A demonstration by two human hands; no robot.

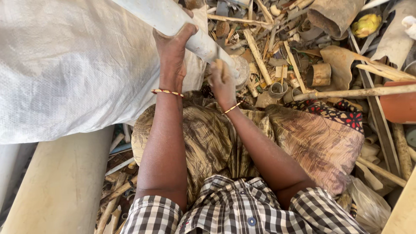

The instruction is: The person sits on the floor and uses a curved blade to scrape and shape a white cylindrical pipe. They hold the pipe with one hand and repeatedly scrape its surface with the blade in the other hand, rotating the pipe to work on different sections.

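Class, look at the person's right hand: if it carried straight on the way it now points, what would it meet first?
The right hand points up and away from the body. It would likely first meet the end of the pale pipe just ahead, then the scrap pile; depth is hard to judge.

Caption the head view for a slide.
Left hand grips a long grey plastic pipe; right hand at its end, above scattered pipe offcuts.

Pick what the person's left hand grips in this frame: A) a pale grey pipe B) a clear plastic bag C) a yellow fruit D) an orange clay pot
A: the left hand wraps over the pale grey pipe slanting across the white sack, while the right hand is closed near the pipe's lower end.
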